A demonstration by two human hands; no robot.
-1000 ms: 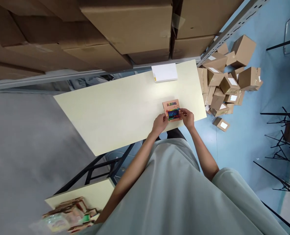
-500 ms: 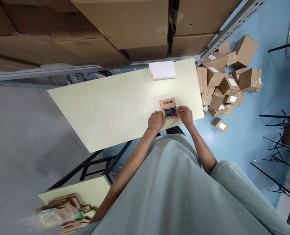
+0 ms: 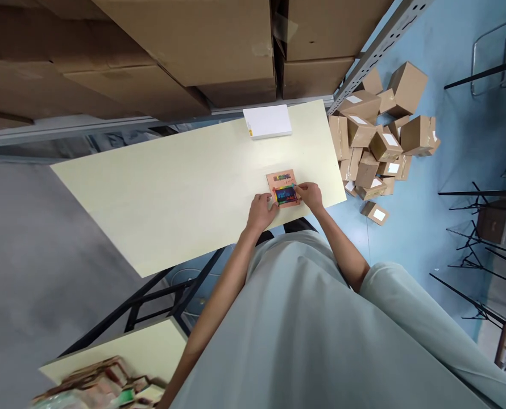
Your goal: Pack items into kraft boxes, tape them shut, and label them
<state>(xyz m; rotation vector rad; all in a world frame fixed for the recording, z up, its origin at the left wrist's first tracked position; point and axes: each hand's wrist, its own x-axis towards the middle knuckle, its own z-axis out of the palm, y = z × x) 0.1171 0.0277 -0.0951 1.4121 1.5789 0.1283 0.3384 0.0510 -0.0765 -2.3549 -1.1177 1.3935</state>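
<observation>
A flat pinkish-orange printed card [image 3: 283, 178] lies near the front edge of the pale table. Colourful lettering runs along its top, and a dark picture with a rainbow border fills the lower part. My left hand [image 3: 261, 212] grips the card's lower left edge, thumb and curled fingers close together there. At the opposite edge, my right hand [image 3: 310, 196] pinches the card's right side by the picture's border. Whether a thin loose piece lies between those fingertips is too small to tell. A white flat box [image 3: 268, 121] rests behind the card.
The cream table [image 3: 171, 193] extends to the left. Large cartons [image 3: 231, 45] fill a metal shelf [image 3: 376, 54] behind it. Several small cardboard boxes [image 3: 370, 170] are heaped on the floor at right. A lower table [image 3: 150, 346] holds stacked packets [image 3: 103, 380]. Black metal legs [image 3: 483, 193] stand far right.
The view has shifted, so the table and hands appear further left. My left fingers have opened slightly at the card's edge. The card stays on the table between both hands.
</observation>
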